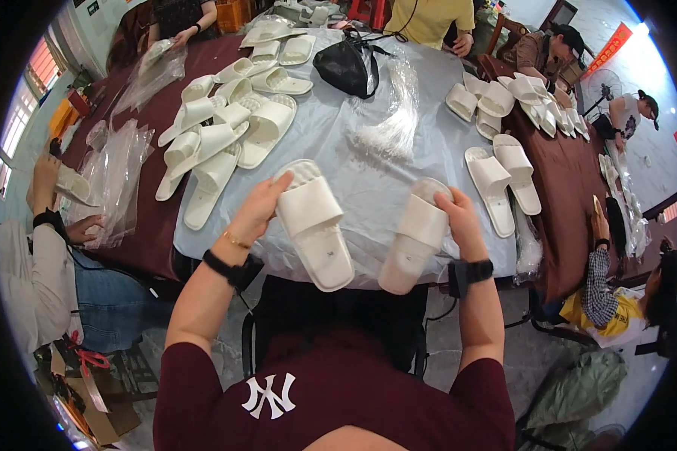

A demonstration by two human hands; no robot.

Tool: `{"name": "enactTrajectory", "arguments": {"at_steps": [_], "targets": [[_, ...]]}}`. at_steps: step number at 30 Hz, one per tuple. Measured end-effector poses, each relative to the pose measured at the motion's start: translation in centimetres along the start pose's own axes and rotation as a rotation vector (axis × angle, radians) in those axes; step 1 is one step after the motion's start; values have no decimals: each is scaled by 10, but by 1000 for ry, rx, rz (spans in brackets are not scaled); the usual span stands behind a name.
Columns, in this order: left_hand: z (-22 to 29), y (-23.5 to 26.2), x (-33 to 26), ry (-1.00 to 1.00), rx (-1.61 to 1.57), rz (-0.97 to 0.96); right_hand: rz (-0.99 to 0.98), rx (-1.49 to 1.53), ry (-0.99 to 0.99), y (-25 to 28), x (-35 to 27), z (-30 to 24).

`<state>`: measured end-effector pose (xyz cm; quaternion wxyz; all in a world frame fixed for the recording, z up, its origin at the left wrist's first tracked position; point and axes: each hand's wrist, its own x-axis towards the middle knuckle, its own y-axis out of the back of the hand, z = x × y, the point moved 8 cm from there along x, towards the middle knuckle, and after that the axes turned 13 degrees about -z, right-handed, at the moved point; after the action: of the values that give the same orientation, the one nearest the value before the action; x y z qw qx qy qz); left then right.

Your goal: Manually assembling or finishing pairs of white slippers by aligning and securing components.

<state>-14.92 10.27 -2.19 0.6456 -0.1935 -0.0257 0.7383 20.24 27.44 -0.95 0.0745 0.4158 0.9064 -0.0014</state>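
My left hand (261, 207) grips a white slide slipper (325, 252) by its toe end, fingers closed at the left edge. A matching white slipper (408, 255), slightly blurred, is held by my right hand (461, 219) at the right of its toe. Both slippers hang side by side with soles facing down and heels toward me, over the near edge of the table, a gap between them. To the left lies a heap of white slippers (218, 180). On the right a loose pair of slippers (489, 192) rests on the plastic-covered table (338, 161).
A black bag (346, 64) and a bundle of clear plastic strands (391, 128) lie mid-table. Clear plastic bags (116, 180) cover part of the left table. More slippers (538, 105) stand at the far right. Co-workers sit or stand around on both sides and at the far end.
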Motion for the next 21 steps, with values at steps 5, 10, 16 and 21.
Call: {"name": "enactTrajectory", "arguments": {"at_steps": [5, 10, 16, 21], "targets": [[-10, -43, 36, -60, 426, -6, 90, -422, 155, -36, 30, -15], [-17, -56, 14, -96, 895, -53, -2, -595, -79, -47, 15, 9], [-24, -60, 3, -309, 949, -46, -199, -638, 58, -74, 21, 8], [-22, -64, 3, -342, 1041, -49, -277, -607, -13, -73, 42, 11]]}}
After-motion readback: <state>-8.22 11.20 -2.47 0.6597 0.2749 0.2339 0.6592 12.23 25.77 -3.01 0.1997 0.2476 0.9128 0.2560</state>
